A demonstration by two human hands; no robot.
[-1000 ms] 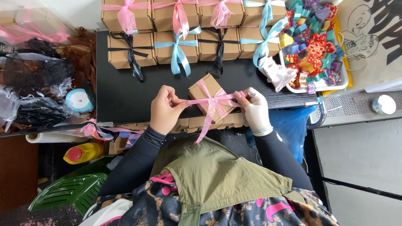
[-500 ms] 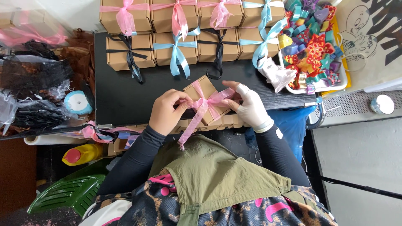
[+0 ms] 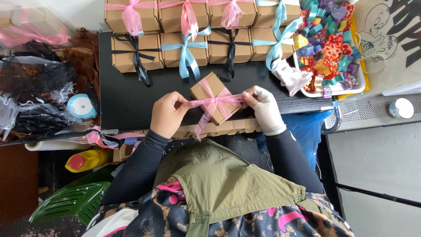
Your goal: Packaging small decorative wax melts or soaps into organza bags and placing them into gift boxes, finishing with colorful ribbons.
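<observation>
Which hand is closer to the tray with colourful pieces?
Right. The right hand, pulling the pink ribbon, is just left of and below the tray. The left hand is farther left, past the box.

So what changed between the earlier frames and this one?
Both hands, left hand and gloved right hand, drew apart again, pulling the pink ribbon taut across the small brown box. Both kept hold of the ribbon. The rows of tied boxes did not move.
</observation>
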